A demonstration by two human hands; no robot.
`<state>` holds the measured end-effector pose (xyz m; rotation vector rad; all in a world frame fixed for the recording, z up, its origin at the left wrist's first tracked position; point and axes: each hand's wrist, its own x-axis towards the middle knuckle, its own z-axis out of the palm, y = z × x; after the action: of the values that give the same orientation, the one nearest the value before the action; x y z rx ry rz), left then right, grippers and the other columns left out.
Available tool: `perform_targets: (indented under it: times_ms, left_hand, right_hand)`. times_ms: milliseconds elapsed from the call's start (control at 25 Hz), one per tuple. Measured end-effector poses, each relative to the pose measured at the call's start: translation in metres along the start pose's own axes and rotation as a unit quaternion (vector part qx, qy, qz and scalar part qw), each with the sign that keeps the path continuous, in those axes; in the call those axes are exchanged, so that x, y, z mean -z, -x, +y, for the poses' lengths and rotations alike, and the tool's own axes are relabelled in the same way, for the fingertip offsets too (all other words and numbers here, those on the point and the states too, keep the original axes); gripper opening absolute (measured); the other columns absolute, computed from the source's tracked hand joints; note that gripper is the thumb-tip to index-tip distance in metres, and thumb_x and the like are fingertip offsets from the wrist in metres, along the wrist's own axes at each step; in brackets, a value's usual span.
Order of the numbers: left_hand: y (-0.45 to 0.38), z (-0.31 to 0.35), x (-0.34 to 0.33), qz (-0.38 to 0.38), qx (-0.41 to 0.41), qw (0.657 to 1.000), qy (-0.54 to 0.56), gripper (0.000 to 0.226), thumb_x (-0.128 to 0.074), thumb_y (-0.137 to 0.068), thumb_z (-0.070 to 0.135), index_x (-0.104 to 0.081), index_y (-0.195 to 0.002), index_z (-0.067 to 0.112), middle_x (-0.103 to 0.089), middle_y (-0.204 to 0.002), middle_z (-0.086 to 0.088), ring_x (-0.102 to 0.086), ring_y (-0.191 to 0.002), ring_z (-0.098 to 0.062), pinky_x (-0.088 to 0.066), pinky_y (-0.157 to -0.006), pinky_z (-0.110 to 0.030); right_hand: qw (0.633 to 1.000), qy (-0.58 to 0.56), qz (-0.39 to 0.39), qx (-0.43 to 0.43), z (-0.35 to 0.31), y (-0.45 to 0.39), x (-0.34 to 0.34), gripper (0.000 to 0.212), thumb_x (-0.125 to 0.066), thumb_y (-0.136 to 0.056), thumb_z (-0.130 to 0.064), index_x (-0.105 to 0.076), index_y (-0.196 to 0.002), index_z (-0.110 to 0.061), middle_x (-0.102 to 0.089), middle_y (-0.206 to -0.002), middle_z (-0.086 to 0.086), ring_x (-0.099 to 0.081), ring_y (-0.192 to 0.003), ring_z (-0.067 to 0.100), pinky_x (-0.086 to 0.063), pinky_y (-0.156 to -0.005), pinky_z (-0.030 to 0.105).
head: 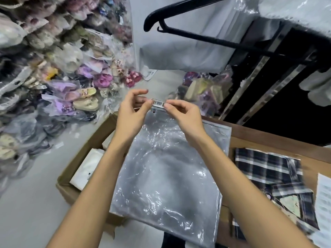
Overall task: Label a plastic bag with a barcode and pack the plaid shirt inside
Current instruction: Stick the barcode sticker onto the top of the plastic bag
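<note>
A clear plastic bag (pixel 166 169) lies flat between my forearms, its top edge raised toward my fingers. At that top edge, my left hand (pixel 133 111) and my right hand (pixel 182 113) pinch the two ends of a small white barcode sticker (pixel 158 102). Whether the sticker touches the bag's top strip I cannot tell. The folded dark plaid shirt (pixel 268 172) rests on the wooden table (pixel 268 138) to the right of the bag, untouched.
An open cardboard box (pixel 84 153) with white packets stands at the left under the bag. A sheet of paper (pixel 324 199) lies at the far right. Bagged slippers are piled on the left floor. A black hanger (pixel 197 36) hangs overhead.
</note>
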<state>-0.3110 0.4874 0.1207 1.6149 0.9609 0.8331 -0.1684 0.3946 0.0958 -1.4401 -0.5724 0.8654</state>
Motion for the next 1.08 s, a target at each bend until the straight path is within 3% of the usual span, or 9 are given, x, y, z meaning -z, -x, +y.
perform_targets:
  times_ms: [120,280,440,520,640,720,800,880,1080]
  left_hand:
    - [-0.013,-0.021,0.0,-0.02,0.026,0.999,-0.001,0.028,-0.072,-0.093,0.015,-0.06,-0.113,0.029,-0.069,-0.091,0.002,-0.066,-0.086,-0.01,-0.05,-0.081,-0.025]
    - [-0.031,-0.054,-0.002,-0.007,0.074,0.997,0.001,0.027,-0.073,-0.091,0.014,-0.057,-0.104,0.032,-0.069,-0.085,0.005,-0.064,-0.077,-0.008,-0.051,-0.083,-0.038]
    - [-0.052,-0.08,-0.008,0.004,0.119,0.993,-0.012,0.028,-0.074,-0.089,0.012,-0.051,-0.102,0.022,-0.071,-0.082,0.003,-0.065,-0.075,-0.012,-0.05,-0.078,-0.036]
    - [-0.063,-0.092,-0.012,0.006,0.135,0.99,-0.027,0.031,-0.076,-0.088,0.014,-0.049,-0.102,0.019,-0.072,-0.081,0.004,-0.065,-0.073,-0.009,-0.049,-0.077,-0.033]
    - [-0.075,-0.106,-0.015,0.014,0.152,0.987,-0.056,0.034,-0.078,-0.085,0.015,-0.048,-0.099,0.017,-0.071,-0.077,0.007,-0.062,-0.067,0.003,-0.048,-0.073,-0.028]
    - [-0.08,-0.116,-0.014,0.015,0.156,0.986,-0.063,0.035,-0.079,-0.083,0.014,-0.046,-0.094,0.019,-0.073,-0.08,0.003,-0.069,-0.077,-0.008,-0.053,-0.078,-0.034]
    - [-0.083,-0.125,-0.015,0.011,0.157,0.985,-0.076,0.038,-0.079,-0.082,0.014,-0.043,-0.087,0.025,-0.076,-0.085,-0.003,-0.073,-0.087,-0.023,-0.055,-0.081,-0.041]
    - [-0.085,-0.131,-0.016,0.006,0.158,0.983,-0.091,0.039,-0.078,-0.082,0.013,-0.041,-0.084,0.026,-0.077,-0.086,-0.006,-0.073,-0.085,-0.027,-0.057,-0.078,-0.044]
    - [-0.086,-0.142,-0.02,0.006,0.156,0.983,-0.098,0.042,-0.078,-0.081,0.013,-0.04,-0.082,0.029,-0.073,-0.076,0.001,-0.067,-0.07,-0.017,-0.056,-0.074,-0.046]
  right_hand:
    - [0.999,-0.005,0.016,-0.032,0.014,-0.011,-0.006,0.017,-0.077,-0.088,-0.008,-0.076,-0.105,-0.011,-0.077,-0.084,-0.001,-0.069,-0.074,0.002,-0.056,-0.074,0.02]
    - [0.998,0.035,0.028,-0.041,0.036,-0.032,-0.012,0.041,-0.078,-0.087,-0.011,-0.065,-0.126,-0.016,-0.078,-0.086,0.007,-0.071,-0.083,0.013,-0.057,-0.088,0.031]
    - [0.994,0.07,0.06,-0.064,0.056,-0.06,-0.024,0.035,-0.079,-0.084,-0.009,-0.06,-0.109,-0.027,-0.076,-0.075,0.0,-0.069,-0.074,0.014,-0.056,-0.09,0.04]
    - [0.99,0.087,0.08,-0.082,0.067,-0.074,-0.028,0.035,-0.08,-0.082,-0.008,-0.058,-0.101,-0.028,-0.076,-0.074,0.002,-0.065,-0.066,0.013,-0.055,-0.083,0.038]
    - [0.985,0.111,0.085,-0.105,0.08,-0.087,-0.029,0.034,-0.082,-0.08,-0.013,-0.056,-0.099,-0.025,-0.079,-0.082,0.005,-0.068,-0.07,0.013,-0.055,-0.077,0.029]
    - [0.981,0.13,0.08,-0.123,0.084,-0.092,-0.03,0.033,-0.082,-0.08,-0.015,-0.056,-0.098,-0.024,-0.079,-0.085,0.003,-0.068,-0.071,0.011,-0.053,-0.064,0.016]
    - [0.975,0.154,0.082,-0.136,0.09,-0.097,-0.031,0.034,-0.084,-0.079,-0.016,-0.055,-0.095,-0.026,-0.079,-0.086,0.002,-0.069,-0.071,0.01,-0.049,-0.058,0.015]
    - [0.969,0.18,0.09,-0.142,0.096,-0.1,-0.031,0.037,-0.086,-0.076,-0.018,-0.053,-0.088,-0.03,-0.078,-0.084,0.0,-0.071,-0.073,0.011,-0.051,-0.064,0.022]
    - [0.956,0.23,0.103,-0.152,0.102,-0.105,-0.032,0.039,-0.088,-0.071,-0.024,-0.053,-0.089,-0.027,-0.076,-0.081,-0.004,-0.073,-0.083,0.017,-0.058,-0.08,0.036]
